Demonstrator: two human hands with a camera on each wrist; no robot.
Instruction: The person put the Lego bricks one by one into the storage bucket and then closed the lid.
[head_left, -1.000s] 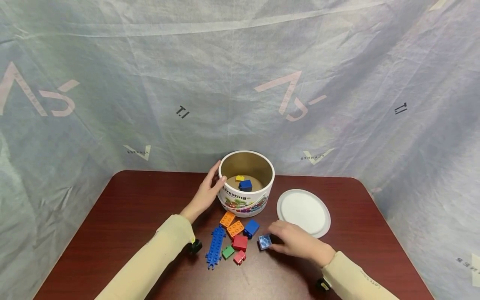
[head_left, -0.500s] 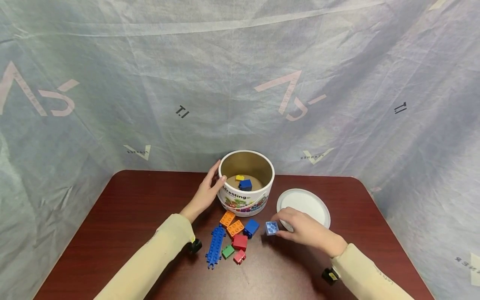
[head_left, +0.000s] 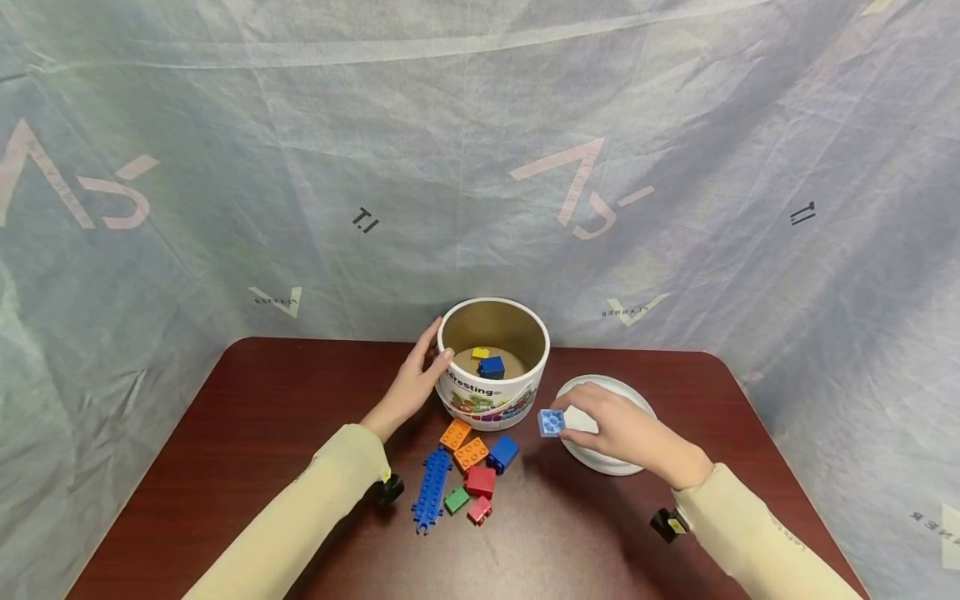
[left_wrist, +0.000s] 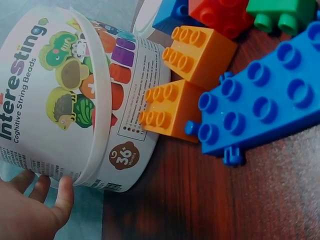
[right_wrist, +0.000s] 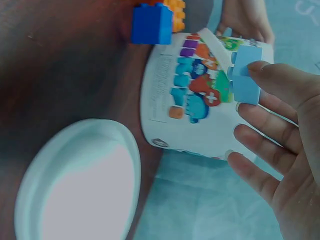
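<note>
Farther from the red brick (head_left: pixel 480 481) than a second ago, the pale blue block (head_left: pixel 551 422) hangs near half past four from the bucket (head_left: pixel 480 408), pinched by the right hand (head_left: pixel 630 429). The left hand (head_left: pixel 408 390), fingers spread, rests against the bucket's wall around nine o'clock. Only the head view shows the yellow brick (head_left: pixel 480 353) and dark blue brick (head_left: pixel 492 367) inside, and the block's hollow underside; the right wrist view shows its studs. The left wrist view alone makes out a brown badge (left_wrist: pixel 124 156). Smooth and white, the round lid (head_left: pixel 600 464) lies at four o'clock on the reddish wood-grained table (head_left: pixel 247 450); a knobbly blue strip (head_left: pixel 431 492) lies at seven.
</note>
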